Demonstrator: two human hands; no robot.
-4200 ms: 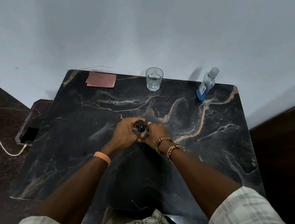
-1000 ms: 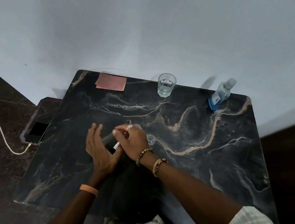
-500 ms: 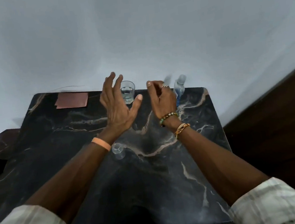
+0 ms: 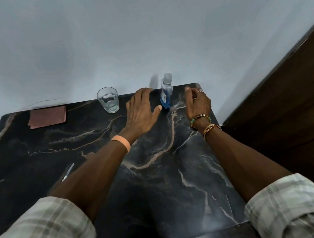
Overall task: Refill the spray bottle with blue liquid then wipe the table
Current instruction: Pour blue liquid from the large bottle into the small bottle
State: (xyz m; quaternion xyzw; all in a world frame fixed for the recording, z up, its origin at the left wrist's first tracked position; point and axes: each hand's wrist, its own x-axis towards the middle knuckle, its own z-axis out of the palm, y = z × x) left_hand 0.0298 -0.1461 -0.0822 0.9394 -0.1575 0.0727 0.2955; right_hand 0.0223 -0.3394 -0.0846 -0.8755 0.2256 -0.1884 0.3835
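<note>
A small clear bottle with blue liquid (image 4: 166, 94) stands upright at the far edge of the dark marble table (image 4: 159, 178), against the wall. My left hand (image 4: 141, 112) is spread just left of it, thumb tip close to its base, holding nothing. My right hand (image 4: 197, 104) hovers just right of the bottle, fingers loosely curled and empty. A thin white tube (image 4: 67, 172), seemingly the sprayer's dip tube, lies on the table and runs under my left forearm. The spray bottle itself is hidden.
A glass with clear water (image 4: 108, 101) stands left of my left hand at the far edge. A folded reddish-brown cloth (image 4: 48, 117) lies at the far left corner. A dark wooden panel (image 4: 279, 104) borders the table on the right.
Both hands left the small spray bottle near the table's middle and reached to the far edge, one on each side of the blue bottle. The camera view tilted forward.
</note>
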